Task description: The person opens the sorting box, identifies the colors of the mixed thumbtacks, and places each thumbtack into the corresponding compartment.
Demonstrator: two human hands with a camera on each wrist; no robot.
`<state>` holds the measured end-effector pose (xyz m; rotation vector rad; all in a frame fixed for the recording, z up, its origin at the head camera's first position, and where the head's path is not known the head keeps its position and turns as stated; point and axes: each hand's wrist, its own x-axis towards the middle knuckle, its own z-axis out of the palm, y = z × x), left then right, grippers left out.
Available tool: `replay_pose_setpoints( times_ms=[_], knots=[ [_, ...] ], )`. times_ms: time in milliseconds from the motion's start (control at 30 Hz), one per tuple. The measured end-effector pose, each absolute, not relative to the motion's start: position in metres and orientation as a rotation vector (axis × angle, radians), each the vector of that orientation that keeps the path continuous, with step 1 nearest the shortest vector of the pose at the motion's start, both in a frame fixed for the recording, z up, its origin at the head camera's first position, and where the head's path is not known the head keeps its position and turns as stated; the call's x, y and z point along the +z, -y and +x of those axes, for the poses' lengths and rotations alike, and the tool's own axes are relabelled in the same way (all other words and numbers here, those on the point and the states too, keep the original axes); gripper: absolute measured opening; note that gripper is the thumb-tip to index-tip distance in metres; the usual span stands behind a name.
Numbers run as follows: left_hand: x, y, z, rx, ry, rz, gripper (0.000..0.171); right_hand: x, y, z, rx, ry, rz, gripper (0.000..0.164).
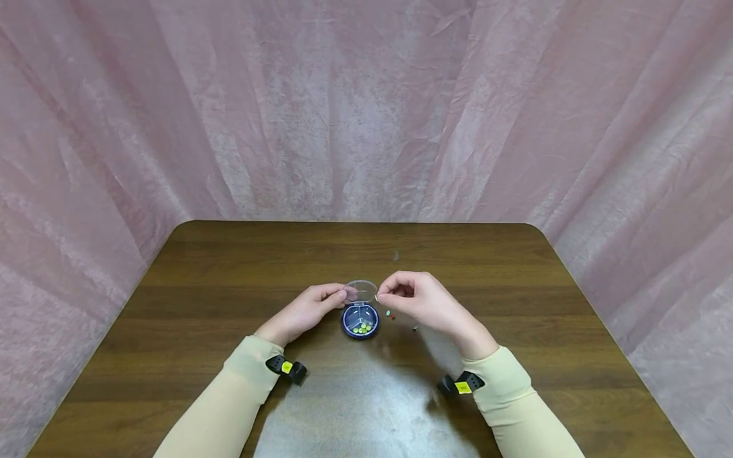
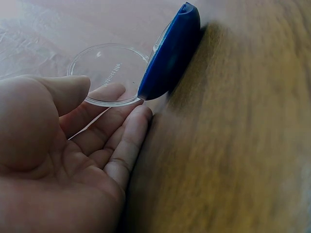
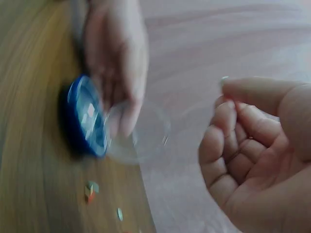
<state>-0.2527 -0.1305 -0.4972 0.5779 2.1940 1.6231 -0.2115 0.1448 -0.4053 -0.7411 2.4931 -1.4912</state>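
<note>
A round blue pill case (image 1: 359,321) lies on the table with its clear lid (image 1: 361,291) raised at the back. Dividers split the inside, and several small yellow-green pieces (image 1: 363,328) lie in its front compartment. My left hand (image 1: 312,310) pinches the lid's left edge, thumb on one face and fingers behind, as the left wrist view shows. Just right of the lid, my right hand (image 1: 420,299) pinches a tiny pale piece (image 3: 224,79) between thumb and index finger, the other fingers curled. Most of that piece is hidden by the fingertips.
Right of the case, a small green piece (image 1: 388,313) and a red piece (image 1: 393,317) lie close together on the wooden table (image 1: 229,267). Another small piece (image 1: 415,328) lies below my right hand. Pink curtains (image 1: 366,114) hang behind and beside the table.
</note>
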Motion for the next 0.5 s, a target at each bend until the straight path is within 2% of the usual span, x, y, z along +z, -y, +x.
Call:
replay_pose_setpoints(
  times_ms=[100, 333, 500],
  knots=[
    [-0.498, 0.13, -0.253, 1.627, -2.192, 0.571, 0.033, -0.398, -0.145, -0.207, -1.742, -2.266, -0.66, 0.021],
    [-0.496, 0.129, -0.251, 1.634, -2.192, 0.562, 0.037, -0.388, -0.149, -0.202, -2.241, -1.445, -0.639, 0.006],
    [-0.497, 0.129, -0.252, 1.632, -2.194, 0.554, 0.038, -0.383, -0.152, -0.2, -2.301, -1.041, -0.71, 0.013]
  ],
)
